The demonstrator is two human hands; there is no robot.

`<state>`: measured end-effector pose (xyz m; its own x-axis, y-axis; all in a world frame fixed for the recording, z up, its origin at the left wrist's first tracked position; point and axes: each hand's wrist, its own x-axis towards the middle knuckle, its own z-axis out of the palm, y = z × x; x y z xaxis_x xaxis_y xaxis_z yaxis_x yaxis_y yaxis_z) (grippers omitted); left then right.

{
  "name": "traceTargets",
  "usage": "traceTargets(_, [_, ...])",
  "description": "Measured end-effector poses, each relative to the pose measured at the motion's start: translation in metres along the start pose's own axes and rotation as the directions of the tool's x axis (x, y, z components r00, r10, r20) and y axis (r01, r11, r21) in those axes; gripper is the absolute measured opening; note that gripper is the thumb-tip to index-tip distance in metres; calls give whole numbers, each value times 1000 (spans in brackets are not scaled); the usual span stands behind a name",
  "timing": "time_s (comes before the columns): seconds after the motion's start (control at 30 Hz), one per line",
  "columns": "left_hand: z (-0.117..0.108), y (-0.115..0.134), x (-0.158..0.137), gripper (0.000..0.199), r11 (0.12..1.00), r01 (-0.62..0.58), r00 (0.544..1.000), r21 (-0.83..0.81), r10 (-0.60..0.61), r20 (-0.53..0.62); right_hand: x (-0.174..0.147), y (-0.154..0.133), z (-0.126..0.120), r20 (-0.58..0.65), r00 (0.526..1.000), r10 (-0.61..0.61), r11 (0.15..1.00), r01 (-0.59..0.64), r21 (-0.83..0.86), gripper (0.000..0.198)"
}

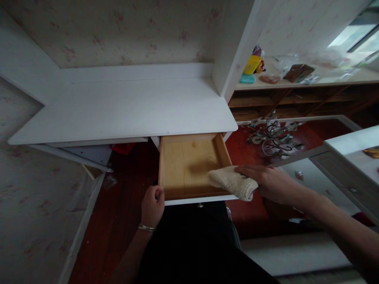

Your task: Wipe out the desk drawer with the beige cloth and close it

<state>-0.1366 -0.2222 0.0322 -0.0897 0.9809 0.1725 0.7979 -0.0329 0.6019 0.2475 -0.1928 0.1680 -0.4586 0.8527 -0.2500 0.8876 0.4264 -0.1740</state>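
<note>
Right hand grip: the right hand (pixel 268 179) lies flat on a folded beige cloth (pixel 232 182), fingers stretched out and pressing down on it rather than curled around it.
Cloth: bunched and thick, it sits at the front right corner of the open drawer (pixel 189 163) — part inside on the drawer floor, part draped over the right side wall and front edge.
Left hand grip: the left hand (pixel 152 205) is curled closed on the drawer's front left corner, fingers wrapped over the white front edge; a thin bracelet (pixel 147 227) circles the wrist.
Drawer: pulled well out from under the white desk (pixel 124 108), pale wood inside, white front; a shadow falls on the floor just left of the cloth.
Desk: a wide white top with a low back rail against flowered wallpaper (pixel 118 27).
Floor: dark red-brown boards (pixel 118 205) below the drawer and to its left.
Right side: a shelf (pixel 325 81) holds a yellow container (pixel 252 64) and blurred small items — too soft to name; below it, a tangle of metal fittings (pixel 274 138) lies on the floor.
Near right: a white cabinet (pixel 352 157) with panelled fronts.
</note>
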Motion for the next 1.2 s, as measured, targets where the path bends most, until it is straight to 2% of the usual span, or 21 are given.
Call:
traceTargets(0.07, [1, -1, 2, 8, 1000, 18, 998, 17, -19, 55, -5, 2, 12, -99, 995, 20, 999, -24, -34, 66])
traceTargets(0.13, [2, -2, 4, 8, 1000, 2, 996, 29, -5, 88, -5, 6, 36, -72, 997, 21, 999, -23, -26, 68])
traceTargets(0.23, [2, -5, 8, 8, 999, -43, 994, 31, 39, 102, 4, 19, 76, 49, 997, 53, 998, -55, 29, 63])
traceTargets(0.3, [2, -6, 10, 9, 998, -59, 991, 33, 55, 120, 15, 30, 95, 50, 997, 67, 996, -69, 47, 66])
traceTargets(0.37, [3, -5, 12, 10, 997, -68, 989, 31, 63, 135, 31, 42, 104, -6, 999, 36, 999, -36, 41, 71])
traceTargets(0.47, [5, -5, 13, 12, 997, -71, 991, 17, 69, 119, 65, 57, 106, -88, 995, -38, 999, 36, -24, 68])
traceTargets(0.57, [6, -6, 13, 14, 998, -67, 993, 22, 64, 97, 109, 70, 100, -125, 991, -51, 993, 37, -113, 60])
traceTargets(0.7, [7, -7, 13, 16, 999, -45, 994, 26, 42, 96, 163, 83, 87, -144, 989, 22, 987, -45, -157, 49])
traceTargets(0.83, [8, -6, 13, 15, 999, -23, 997, 33, 21, 68, 187, 83, 76, -134, 987, 91, 983, -111, -145, 50])
traceTargets(0.93, [6, -4, 12, 15, 999, -32, 999, 0, 32, 27, 181, 74, 68, -128, 983, 129, 982, -145, -123, 49])
traceTargets(1.03, [2, -9, 6, 15, 996, -22, 998, -88, 18, -52, 156, 61, 62, -88, 980, 178, 980, -185, -68, 51])
traceTargets(1.1, [-1, -18, 0, 16, 984, 74, 984, -163, -99, -150, 130, 52, 60, -24, 970, 240, 970, -241, -28, 55])
traceTargets(1.17, [-3, -30, -8, 22, 939, 218, 934, -267, -280, -220, 99, 43, 59, 57, 955, 292, 956, -292, -4, 55])
traceTargets(1.2, [-4, -35, -12, 26, 903, 283, 905, -324, -363, -221, 83, 38, 60, 91, 947, 308, 951, -310, 1, 55])
